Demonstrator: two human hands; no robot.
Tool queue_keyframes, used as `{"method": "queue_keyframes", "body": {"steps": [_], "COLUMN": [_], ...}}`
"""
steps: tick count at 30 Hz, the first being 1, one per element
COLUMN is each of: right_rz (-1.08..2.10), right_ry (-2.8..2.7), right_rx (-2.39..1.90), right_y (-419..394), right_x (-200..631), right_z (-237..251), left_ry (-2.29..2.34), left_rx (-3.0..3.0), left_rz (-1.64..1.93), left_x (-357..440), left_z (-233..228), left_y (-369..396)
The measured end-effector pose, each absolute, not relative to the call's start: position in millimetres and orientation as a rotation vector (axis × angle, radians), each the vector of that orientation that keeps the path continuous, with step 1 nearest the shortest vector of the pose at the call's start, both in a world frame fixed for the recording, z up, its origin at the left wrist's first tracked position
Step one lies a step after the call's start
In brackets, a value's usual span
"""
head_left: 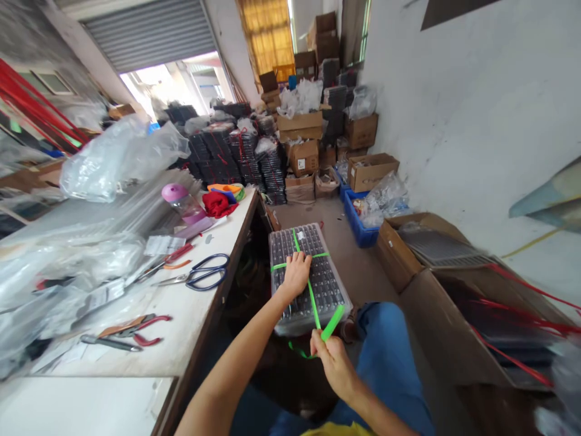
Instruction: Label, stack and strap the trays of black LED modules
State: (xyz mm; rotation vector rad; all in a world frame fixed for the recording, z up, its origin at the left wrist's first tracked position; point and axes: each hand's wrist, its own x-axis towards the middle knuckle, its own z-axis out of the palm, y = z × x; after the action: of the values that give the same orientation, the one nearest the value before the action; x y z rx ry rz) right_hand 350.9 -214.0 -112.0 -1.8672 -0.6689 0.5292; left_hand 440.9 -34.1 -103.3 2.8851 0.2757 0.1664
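While a pale wall (454, 127) closed the right and cartons (298, 125) crowded the far end, a white table (179, 307) ran along the left, strewn with plastic (104, 163). Beside it, low down, sat the pack (327, 278), strapped crosswise. The left hand (298, 272) bore on its top, any pinch unclear; the right hand (330, 356) gripped the green strap (313, 303). Tying seemed in hand, next calling for steady tension.

Smooth, glossy plastic strap (313, 299)
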Motion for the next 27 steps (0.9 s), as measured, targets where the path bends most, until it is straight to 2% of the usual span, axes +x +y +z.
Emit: {"method": "queue_keyframes", "body": {"steps": [8,12,15,19,23,27], "right_rz": [0.703,0.702,0.698,0.803,0.855,0.937], "right_ry": [-0.042,0.075,0.094,-0.139,-0.450,-0.704], "right_rx": [-1.641,-1.575,-1.554,-1.604,-1.779,-1.947], "right_y": [-237.9,-252.0,-265.9,-278.6,-274.5,-264.3], "right_x": [370.2,361.1,345.8,331.3,327.4,321.7], "right_z": [-115.8,-132.1,-154.1,-172.2,-159.3,-140.5], "left_ry": [0.045,0.010,0.045,0.191,0.395,0.494], "left_rx": [2.825,2.788,2.825,2.927,2.953,2.867], "left_rz": [-0.588,-0.760,-0.711,-0.457,-0.195,-0.114], "left_x": [506.4,527.7,524.0,503.0,490.0,492.3], "left_z": [-66.6,-62.9,-67.3,-79.5,-89.3,-89.7], "left_y": [19.1,29.0,25.4,8.3,-14.3,-25.1]}}
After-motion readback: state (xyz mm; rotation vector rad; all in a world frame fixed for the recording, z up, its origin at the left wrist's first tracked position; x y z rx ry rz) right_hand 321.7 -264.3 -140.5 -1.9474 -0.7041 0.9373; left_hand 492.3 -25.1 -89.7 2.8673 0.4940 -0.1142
